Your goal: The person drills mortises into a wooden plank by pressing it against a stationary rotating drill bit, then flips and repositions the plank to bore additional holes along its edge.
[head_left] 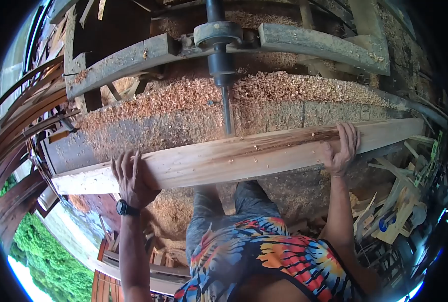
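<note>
A long pale wooden plank [234, 160] with a dark brown streak lies across the view in front of my body. Toward its left end, my left hand [132, 181] grips it, fingers over the far edge; a dark watch is on that wrist. My right hand [342, 148] holds the plank toward its right end, fingers curled over the upper side and thumb on the face. Just beyond the plank's far edge, between my hands, a long drill bit [227, 111] points toward it from a dark chuck [221, 68]. Whether the bit touches the wood I cannot tell.
Wood chips [294, 93] are heaped along the back of the worktable [75, 150]. Behind the drill runs a thick timber beam [319, 45]. Scrap wood [390, 201] piles up at the right, and curved brown boards [25, 108] stand at the left.
</note>
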Action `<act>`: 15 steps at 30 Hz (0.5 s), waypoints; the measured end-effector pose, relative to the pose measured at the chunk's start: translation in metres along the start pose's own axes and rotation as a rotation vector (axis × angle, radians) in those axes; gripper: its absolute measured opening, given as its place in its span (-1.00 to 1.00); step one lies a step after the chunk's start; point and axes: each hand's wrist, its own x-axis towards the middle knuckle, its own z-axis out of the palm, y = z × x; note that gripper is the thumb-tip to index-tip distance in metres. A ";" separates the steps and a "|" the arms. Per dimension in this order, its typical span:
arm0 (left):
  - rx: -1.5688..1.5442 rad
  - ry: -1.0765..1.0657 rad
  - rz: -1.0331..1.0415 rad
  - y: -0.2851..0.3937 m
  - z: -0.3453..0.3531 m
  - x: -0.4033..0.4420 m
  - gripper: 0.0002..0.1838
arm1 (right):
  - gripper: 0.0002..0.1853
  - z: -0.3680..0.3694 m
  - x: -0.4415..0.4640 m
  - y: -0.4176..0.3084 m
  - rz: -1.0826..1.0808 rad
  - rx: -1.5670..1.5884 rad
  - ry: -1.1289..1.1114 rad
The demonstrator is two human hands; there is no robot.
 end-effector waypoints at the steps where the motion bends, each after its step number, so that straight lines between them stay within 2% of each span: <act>1: -0.028 -0.009 0.018 -0.003 0.001 0.000 0.29 | -0.24 0.002 -0.004 0.003 0.000 -0.003 0.005; 15: -0.064 0.049 0.119 -0.022 -0.001 0.043 0.13 | -0.26 0.011 0.017 0.010 -0.015 -0.018 0.033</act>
